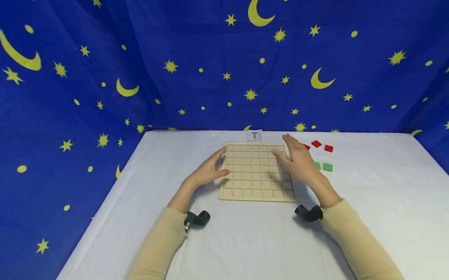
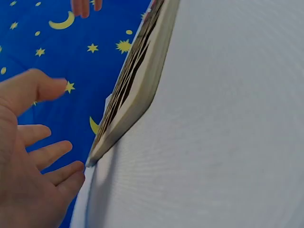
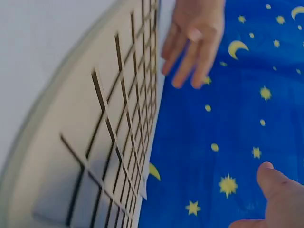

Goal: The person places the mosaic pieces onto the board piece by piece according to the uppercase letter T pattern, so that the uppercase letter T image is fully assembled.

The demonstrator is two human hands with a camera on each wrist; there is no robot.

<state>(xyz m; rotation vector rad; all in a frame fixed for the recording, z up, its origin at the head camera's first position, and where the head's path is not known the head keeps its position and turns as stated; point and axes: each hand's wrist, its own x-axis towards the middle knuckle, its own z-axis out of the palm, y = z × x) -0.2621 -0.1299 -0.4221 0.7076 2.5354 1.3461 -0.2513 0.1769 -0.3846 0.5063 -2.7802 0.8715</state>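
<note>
A pale wooden grid board (image 1: 258, 172) is laid flat on the white-covered table (image 1: 376, 215), near its far middle, with its grid of shallow square cells facing up. The board is close to square, so no clear long axis can be made out; its edges are set roughly parallel to the table's edges, the near edge turned toward the person.

The left hand (image 1: 209, 169) is held at the board's left edge with fingers extended and relaxed, nothing gripped; whether the fingertips actually touch the edge cannot be told. The right hand (image 1: 297, 160) is held flat and open over the board's right side, fingers straight, with nothing held. It is judged that the board is flanked this way so that it can be steadied or squared on the cloth.

Just beyond the right hand, red tiles (image 1: 322, 146) and green tiles (image 1: 327, 167) are scattered on the table, apart from the board. A small printed card (image 1: 254, 135) is propped just behind the board's far edge.
</note>
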